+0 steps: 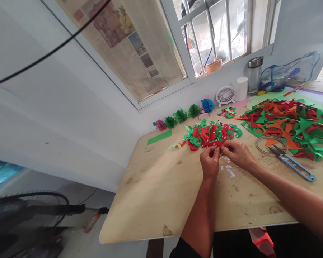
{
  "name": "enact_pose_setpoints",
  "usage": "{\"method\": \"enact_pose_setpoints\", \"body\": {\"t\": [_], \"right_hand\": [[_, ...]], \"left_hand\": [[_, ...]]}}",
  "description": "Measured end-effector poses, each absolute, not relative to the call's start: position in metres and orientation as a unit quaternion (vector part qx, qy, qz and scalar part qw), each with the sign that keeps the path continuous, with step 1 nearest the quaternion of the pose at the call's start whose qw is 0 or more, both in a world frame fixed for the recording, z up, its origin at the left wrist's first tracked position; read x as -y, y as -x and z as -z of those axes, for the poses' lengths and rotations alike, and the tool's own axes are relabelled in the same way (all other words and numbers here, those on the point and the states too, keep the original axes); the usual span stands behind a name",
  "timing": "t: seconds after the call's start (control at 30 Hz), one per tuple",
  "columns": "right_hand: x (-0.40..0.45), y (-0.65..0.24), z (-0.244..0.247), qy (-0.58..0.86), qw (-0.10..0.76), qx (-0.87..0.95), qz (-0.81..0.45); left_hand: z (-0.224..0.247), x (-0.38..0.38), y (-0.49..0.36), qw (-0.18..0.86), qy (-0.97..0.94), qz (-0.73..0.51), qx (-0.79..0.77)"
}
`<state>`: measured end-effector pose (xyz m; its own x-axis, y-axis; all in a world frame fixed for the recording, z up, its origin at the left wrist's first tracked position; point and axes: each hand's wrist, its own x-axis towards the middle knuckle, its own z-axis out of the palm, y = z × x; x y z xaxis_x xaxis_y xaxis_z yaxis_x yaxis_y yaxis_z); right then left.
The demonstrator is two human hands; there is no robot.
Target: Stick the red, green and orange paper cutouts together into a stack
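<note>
My left hand (pixel 210 162) and my right hand (pixel 239 154) meet near the middle of the table, their fingertips pinched together. Between them is a small red paper cutout (pixel 218 143), mostly hidden by the fingers. Just behind lies a pile of red and green paper cutouts (pixel 208 133), many with small white squares on them. Small white paper bits (pixel 230 173) are scattered below my right hand. To the right, thread snips (pixel 294 163) with a blue handle rest with their blades over a round ring (pixel 271 138).
A large heap of red, green and orange paper scraps (pixel 290 123) covers the table's right side. Along the wall stand green paper flowers (pixel 181 115), a small white fan (pixel 225 95) and a glass jar (pixel 254 77). A green paper strip (pixel 159 137) lies at the back left of the wooden table (pixel 150 193).
</note>
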<state>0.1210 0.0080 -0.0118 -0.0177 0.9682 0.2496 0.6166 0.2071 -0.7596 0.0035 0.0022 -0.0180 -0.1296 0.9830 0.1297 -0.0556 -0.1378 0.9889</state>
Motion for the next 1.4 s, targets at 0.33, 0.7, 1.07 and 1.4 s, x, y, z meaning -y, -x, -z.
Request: {"method": "enact_pose_setpoints", "body": {"t": [0.33, 0.7, 1.07, 1.4], "right_hand": [[-0.012, -0.123, 0.017, 0.577, 0.381, 0.683, -0.235], [-0.001, -0.118, 0.009, 0.632, 0.317, 0.701, -0.095], [-0.001, -0.12, 0.006, 0.606, 0.352, 0.704, -0.116], [-0.002, -0.119, 0.009, 0.584, 0.373, 0.715, -0.096]], "left_hand": [[0.02, -0.005, -0.003, 0.463, -0.462, -0.582, -0.483], [0.019, 0.003, -0.001, 0.363, -0.567, -0.55, -0.495], [0.017, 0.0, -0.002, 0.443, -0.497, -0.576, -0.476], [0.018, 0.0, -0.002, 0.425, -0.504, -0.581, -0.477]]}}
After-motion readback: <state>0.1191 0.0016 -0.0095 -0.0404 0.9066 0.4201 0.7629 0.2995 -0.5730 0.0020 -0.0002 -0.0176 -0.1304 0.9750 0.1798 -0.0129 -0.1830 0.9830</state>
